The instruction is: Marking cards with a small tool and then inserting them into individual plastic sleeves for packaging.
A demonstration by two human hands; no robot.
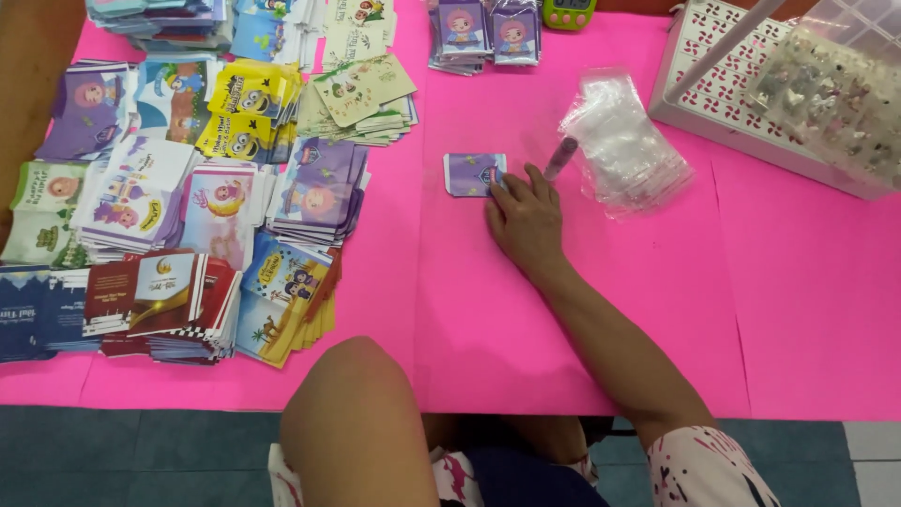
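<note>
Head view: right hand (526, 221) flat, fingers spread, touching small purple card (474, 174) on pink counter (450, 310), marker (560, 158) and clear bags (624, 141) just beside; left hand out of sight.

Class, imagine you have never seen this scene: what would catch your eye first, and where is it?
First, the bright pink table cover that fills most of the view. Next, the many stacks of colourful printed cards spread over its left side. Then, near the middle, the right hand resting with its fingertips on a single small purple card, with a heap of clear plastic sleeves just to its right.
</note>
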